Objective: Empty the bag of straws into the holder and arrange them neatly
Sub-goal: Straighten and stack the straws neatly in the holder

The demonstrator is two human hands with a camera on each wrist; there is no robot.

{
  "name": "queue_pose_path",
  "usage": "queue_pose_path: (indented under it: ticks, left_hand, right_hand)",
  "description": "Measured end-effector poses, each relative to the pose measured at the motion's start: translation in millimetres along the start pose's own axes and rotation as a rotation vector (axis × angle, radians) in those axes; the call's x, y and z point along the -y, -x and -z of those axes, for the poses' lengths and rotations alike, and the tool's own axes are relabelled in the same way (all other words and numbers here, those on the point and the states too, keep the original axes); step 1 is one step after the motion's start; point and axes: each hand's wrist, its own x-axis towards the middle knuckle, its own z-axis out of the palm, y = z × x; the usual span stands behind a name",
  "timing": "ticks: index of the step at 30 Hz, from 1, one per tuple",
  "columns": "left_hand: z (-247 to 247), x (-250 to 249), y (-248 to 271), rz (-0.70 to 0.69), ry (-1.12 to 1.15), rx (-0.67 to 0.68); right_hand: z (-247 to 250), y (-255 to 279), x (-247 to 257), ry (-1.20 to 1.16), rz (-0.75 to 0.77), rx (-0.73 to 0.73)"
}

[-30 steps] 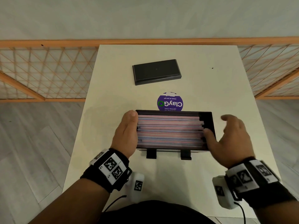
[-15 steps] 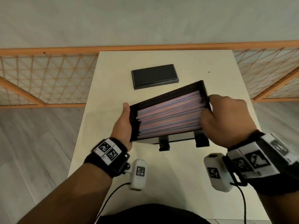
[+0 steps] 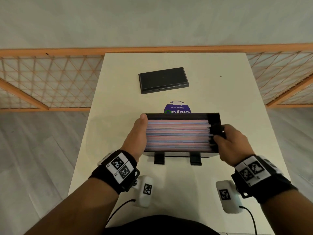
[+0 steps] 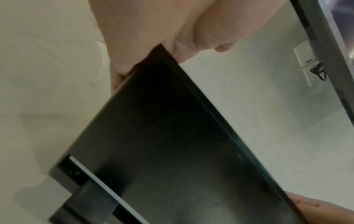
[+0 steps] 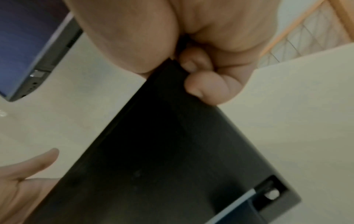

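Table [image 3: 179,184], white, with the black holder [image 3: 214,119] over its middle, pink and blue straws [image 3: 176,134] lying lengthwise inside. We find the left hand [image 3: 136,139] flat against its left end, the right hand [image 3: 233,146] curled round its right wall.

Matt black plastic, smooth straws

In the grip of the right hand [image 3: 233,145] the straw holder [image 3: 215,119] looks like matt black plastic; its straws [image 3: 177,134] are smooth, paper or plastic unclear. Beyond the grip, the black lid [image 3: 163,80] shows faintly glossy edges, and the cream bench [image 3: 118,99] is smooth and matt.
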Motion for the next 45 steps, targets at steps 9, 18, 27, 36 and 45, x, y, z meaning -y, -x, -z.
queue_pose_path:
  ticks: [9,18,27,36,45]
  left_hand:
    - [4,-27,14,-0.299,-0.232,-0.356]
    - [-17,-63,11,0.144,0.398,0.018]
    - [-18,-55,7,0.165,0.365,0.026]
    - [-33,-54,-6,0.353,0.125,0.139]
    - [-36,-48,-13,0.383,-0.095,0.177]
  right_hand:
    - [11,6,23,-0.088,0.144,-0.196]
    - [-29,-19,81,-1.024,-0.389,0.370]
    - [-30,-22,66,-0.947,-0.393,0.396]
    - [-34,-26,65,-0.821,-0.370,0.449]
    - [-38,-28,66,-0.846,-0.368,0.460]
